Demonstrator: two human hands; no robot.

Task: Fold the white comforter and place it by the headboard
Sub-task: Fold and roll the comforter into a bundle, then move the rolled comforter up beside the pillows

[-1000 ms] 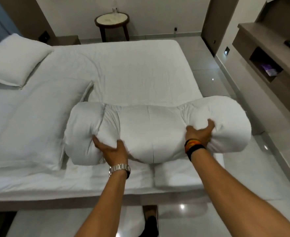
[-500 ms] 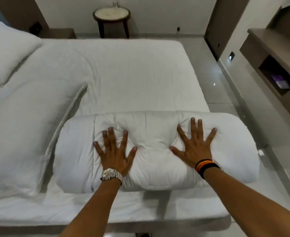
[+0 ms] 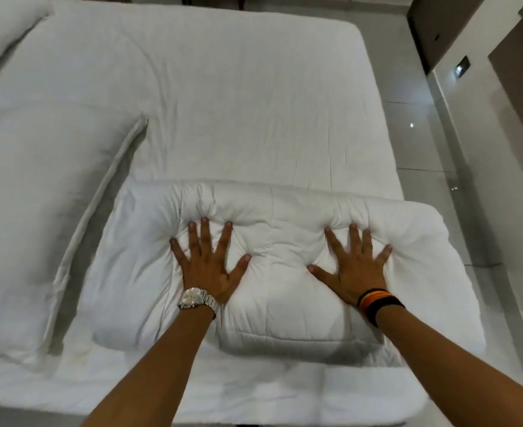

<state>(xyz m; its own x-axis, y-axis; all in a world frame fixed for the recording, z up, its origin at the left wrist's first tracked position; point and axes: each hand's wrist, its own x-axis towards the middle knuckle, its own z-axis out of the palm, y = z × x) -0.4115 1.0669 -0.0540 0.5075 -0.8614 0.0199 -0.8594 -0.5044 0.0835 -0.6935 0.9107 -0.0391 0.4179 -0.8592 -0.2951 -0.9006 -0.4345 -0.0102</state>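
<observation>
Comforter [image 3: 284, 266], folded into a thick pad, is lying on the bed [image 3: 238, 103] near its near edge, at the right-hand corner. Left hand [image 3: 206, 266] is pressing flat on the pad's left-centre, fingers spread wide, gripping nothing. Right hand [image 3: 352, 269] is pressing flat on the right-centre, fingers likewise spread wide, gripping nothing. Fabric is dimpling around both sets of fingertips. Watch [image 3: 197, 298] is sitting on the left wrist; bands [image 3: 377, 302] are circling the right wrist. Pillow [image 3: 38, 211] is lying just left of the comforter, apart from it.
</observation>
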